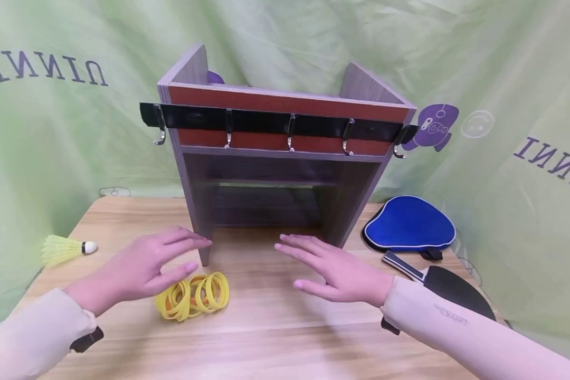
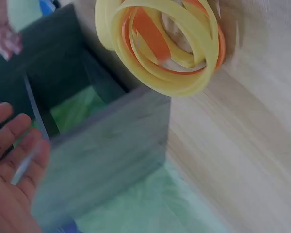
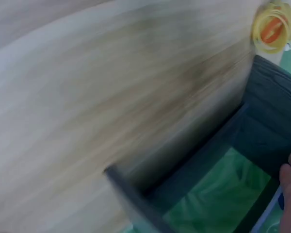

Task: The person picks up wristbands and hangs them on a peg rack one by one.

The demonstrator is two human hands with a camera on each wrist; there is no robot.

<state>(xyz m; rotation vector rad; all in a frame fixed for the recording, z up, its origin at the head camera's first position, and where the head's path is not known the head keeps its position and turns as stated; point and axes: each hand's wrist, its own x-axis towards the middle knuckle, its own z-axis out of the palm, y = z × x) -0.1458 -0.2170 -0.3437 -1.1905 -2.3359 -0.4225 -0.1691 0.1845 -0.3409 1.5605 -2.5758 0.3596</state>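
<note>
Both hands hover over the table in front of a grey wood-grain shelf unit [image 1: 195, 184], holding nothing. My left hand [image 1: 147, 264] has its fingers extended, above and beside a bunch of yellow and orange rings [image 1: 192, 296]. In the left wrist view the same rings [image 2: 165, 46] appear large, with the fingers of that hand at the left edge. My right hand [image 1: 332, 269] is spread toward the shelf's right side panel, apart from it. Across the shelf's red front band [image 1: 266, 97] runs a black rail with several silver hooks [image 1: 290, 132]; nothing hangs on them.
A yellow shuttlecock [image 1: 68, 249] lies at the table's left edge. On the right are a blue paddle case [image 1: 408, 224] and a black table tennis paddle [image 1: 456, 290]. Green printed curtain [image 1: 285, 31] surrounds the wooden table [image 1: 266, 343].
</note>
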